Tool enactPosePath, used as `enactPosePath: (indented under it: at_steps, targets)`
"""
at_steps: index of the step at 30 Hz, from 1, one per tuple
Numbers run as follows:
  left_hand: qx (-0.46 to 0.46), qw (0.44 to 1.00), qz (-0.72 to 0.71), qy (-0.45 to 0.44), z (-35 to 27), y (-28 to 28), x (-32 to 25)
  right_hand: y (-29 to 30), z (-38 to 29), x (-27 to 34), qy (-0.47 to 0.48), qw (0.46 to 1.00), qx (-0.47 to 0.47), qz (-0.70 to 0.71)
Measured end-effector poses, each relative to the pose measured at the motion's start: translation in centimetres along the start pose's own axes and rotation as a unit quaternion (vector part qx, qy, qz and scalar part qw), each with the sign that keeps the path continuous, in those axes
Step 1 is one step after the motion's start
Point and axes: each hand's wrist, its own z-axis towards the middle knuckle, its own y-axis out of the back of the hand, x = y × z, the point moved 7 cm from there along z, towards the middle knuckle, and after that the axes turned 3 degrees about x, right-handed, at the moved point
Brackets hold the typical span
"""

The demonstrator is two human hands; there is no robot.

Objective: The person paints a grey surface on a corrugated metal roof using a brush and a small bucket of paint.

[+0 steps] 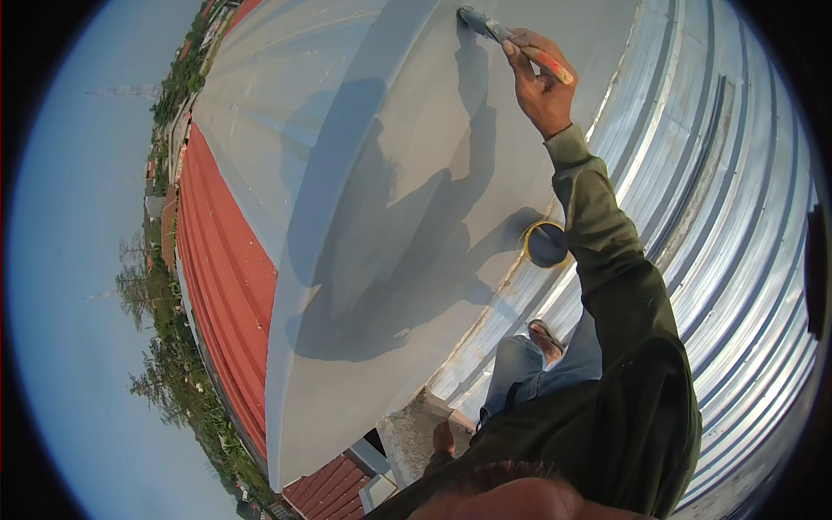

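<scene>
My right hand (545,88) grips the handle of a paintbrush (486,26), which has red on its end. Grey paint coats the bristles, and their tip meets the top of a grey-coated wall (416,130) at the upper edge of view. At the lower middle, my left hand (443,438) is by a rough concrete ledge (406,437) and seems to rest on it; its fingers are too small to make out. A yellow-rimmed pail (545,246) of dark grey paint stands beside the wall, partly behind my right sleeve.
Ribbed metal roofing sheets (708,214) spread to the right, with my sandalled foot (546,339) on them. Beyond the wall's raised edge (351,117) lies a red ribbed roof (224,260). Trees (169,370) grow farther off. My shadow (403,260) falls across the wall.
</scene>
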Motion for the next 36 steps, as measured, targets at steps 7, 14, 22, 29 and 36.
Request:
enactPosePath:
  at_steps: [7,14,22,29,36]
  targets:
    - [-0.033,0.995,-0.007,-0.096,-0.1,0.6,-3.2,-9.2,-17.0,18.0,0.067,0.953,0.291,0.048]
    - [-0.033,0.997,-0.064,-0.04,-2.6,0.9,-1.8,-3.7,-5.8,6.5,-0.128,0.982,0.047,0.129]
    - [0.009,0.987,-0.155,0.045,-3.9,-0.7,-3.6,-7.2,-11.6,13.5,0.07,0.987,0.116,-0.086]
    - [-0.021,0.968,-0.24,0.068,-2.4,0.1,-1.9,-11.7,-26.3,21.6,-0.023,0.927,0.345,0.143]
    - [0.0,0.969,-0.225,0.099,-5.2,-0.8,-0.1,-3.0,-15.0,7.6,-0.101,0.99,0.082,-0.06]
